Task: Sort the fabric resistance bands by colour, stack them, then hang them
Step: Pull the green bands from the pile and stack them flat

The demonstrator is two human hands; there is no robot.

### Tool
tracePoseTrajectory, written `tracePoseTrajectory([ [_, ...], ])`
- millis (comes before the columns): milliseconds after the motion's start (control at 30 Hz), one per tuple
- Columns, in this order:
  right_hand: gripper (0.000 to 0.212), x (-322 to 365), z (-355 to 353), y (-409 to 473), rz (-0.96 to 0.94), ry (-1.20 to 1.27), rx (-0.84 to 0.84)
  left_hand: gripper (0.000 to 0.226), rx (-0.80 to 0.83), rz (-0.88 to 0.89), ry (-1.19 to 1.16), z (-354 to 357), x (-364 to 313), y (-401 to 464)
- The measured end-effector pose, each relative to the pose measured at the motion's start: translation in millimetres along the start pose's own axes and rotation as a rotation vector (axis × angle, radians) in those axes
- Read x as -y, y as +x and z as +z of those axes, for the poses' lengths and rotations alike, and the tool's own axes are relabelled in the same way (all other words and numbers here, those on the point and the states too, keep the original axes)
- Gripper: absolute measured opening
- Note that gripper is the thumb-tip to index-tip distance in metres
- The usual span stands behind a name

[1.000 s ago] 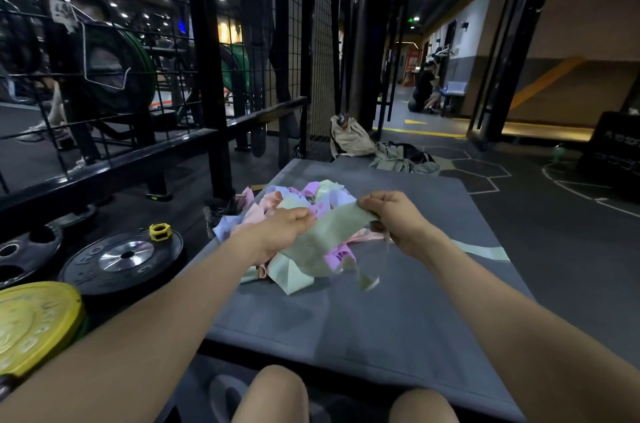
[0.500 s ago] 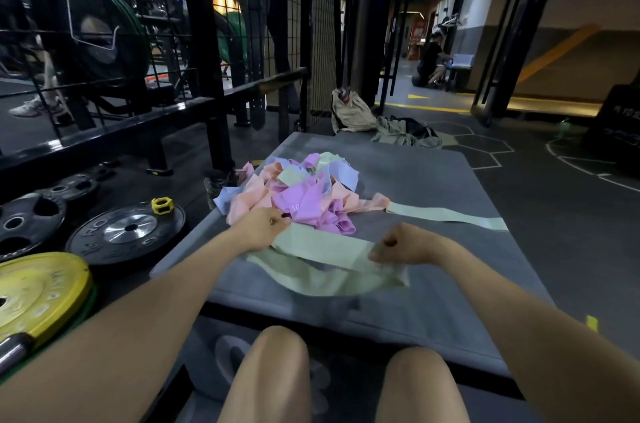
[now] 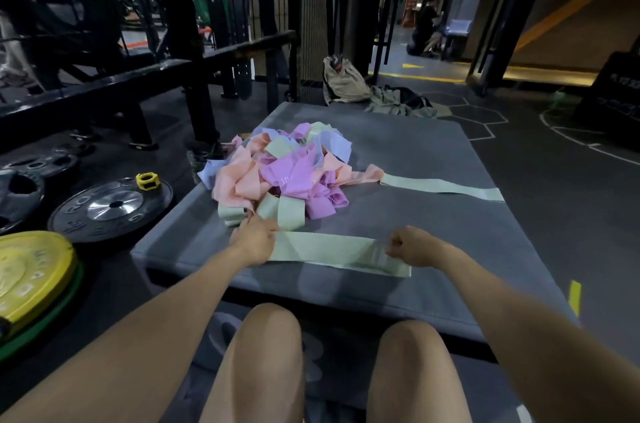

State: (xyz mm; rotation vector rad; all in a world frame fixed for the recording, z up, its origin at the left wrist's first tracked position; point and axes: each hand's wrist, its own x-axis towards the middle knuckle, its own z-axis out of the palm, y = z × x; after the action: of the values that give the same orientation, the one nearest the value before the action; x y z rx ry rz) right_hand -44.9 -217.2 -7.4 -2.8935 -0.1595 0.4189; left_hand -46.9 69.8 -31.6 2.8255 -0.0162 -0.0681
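- Fingers of the left hand (image 3: 254, 242) and right hand (image 3: 412, 247) curl onto opposite ends of a green band (image 3: 325, 251), flat on the near part of the grey mat (image 3: 433, 152).
- Behind it sits the tangled pile of bands (image 3: 277, 170).
- Another green band (image 3: 443, 189) lies right of the pile.
- Left of the mat lie a black weight plate (image 3: 110, 208) and a yellow plate (image 3: 31, 270).

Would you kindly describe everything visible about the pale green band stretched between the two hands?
The pale green band is a flat, wide strip of soft-looking fabric, lying stretched out across the near part of the grey mat. The left hand holds one end and the right hand grips near the other, whose tip pokes past the fist. It lies just in front of the mixed pile, apart from it.
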Motion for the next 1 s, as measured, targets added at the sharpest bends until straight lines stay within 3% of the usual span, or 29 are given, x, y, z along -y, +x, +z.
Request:
tracePoseTrajectory([
  [67, 0.019, -5, 5, 3, 0.026, -0.019, -0.066, 0.034, -0.068, 0.007, -0.082, 6, 6, 1],
  [367, 0.044, -25, 33, 11, 0.210, 0.172, -0.200, 0.034, -0.191, -0.246, -0.299, 24, 25, -7],
  [567, 0.041, -24, 38, 10, 0.418, 0.304, -0.227, 0.034, -0.149, -0.391, -0.269, 21, 20, -7],
  [733, 0.031, -26, 33, 7, 0.431, 0.421, -0.249, 0.016, -0.175, -0.333, -0.382, 9, 7, -13],
  [900, 0.015, -42, 2, 1, 0.406, 0.594, -0.329, 0.018, -0.207, -0.191, -0.575, -20, -30, -1],
  [1000, 0.020, -65, -17, 1, 0.430, 0.708, -0.400, 0.012, -0.198, -0.139, -0.651, -31, -63, 18],
])
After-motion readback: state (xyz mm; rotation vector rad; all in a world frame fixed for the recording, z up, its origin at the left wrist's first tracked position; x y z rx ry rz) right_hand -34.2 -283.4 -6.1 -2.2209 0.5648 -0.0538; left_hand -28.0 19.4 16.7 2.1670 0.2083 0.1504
